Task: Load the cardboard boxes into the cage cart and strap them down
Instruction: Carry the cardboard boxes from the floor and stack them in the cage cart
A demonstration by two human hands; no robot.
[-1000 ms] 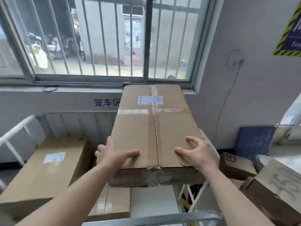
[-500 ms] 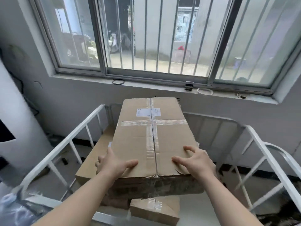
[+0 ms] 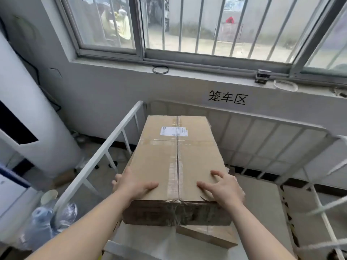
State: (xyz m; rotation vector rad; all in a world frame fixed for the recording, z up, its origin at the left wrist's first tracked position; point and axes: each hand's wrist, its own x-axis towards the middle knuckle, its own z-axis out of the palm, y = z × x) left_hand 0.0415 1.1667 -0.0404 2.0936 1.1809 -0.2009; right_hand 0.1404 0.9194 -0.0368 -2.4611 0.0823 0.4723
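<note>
A long brown cardboard box (image 3: pixel 176 158), taped along its top seam and bearing a white label, sits in my hands above the inside of the white cage cart (image 3: pixel 105 152). My left hand (image 3: pixel 131 184) grips its near left corner, thumb on top and fingers down the side. At the near right corner my right hand (image 3: pixel 223 188) holds the box, thumb and forefinger spread on top. Under the held box lies another cardboard box (image 3: pixel 212 237), mostly hidden. I see no strap.
The cart's barred back panel (image 3: pixel 262 132) stands against the wall under a barred window. A large white cylinder (image 3: pixel 33 128) rises on the left. Clear plastic bags (image 3: pixel 43 222) and a paper cup (image 3: pixel 49 196) lie outside the left rail.
My view has swung left and the box has travelled with both hands over the cart, close to its left rail. Both hands keep the same hold.
</note>
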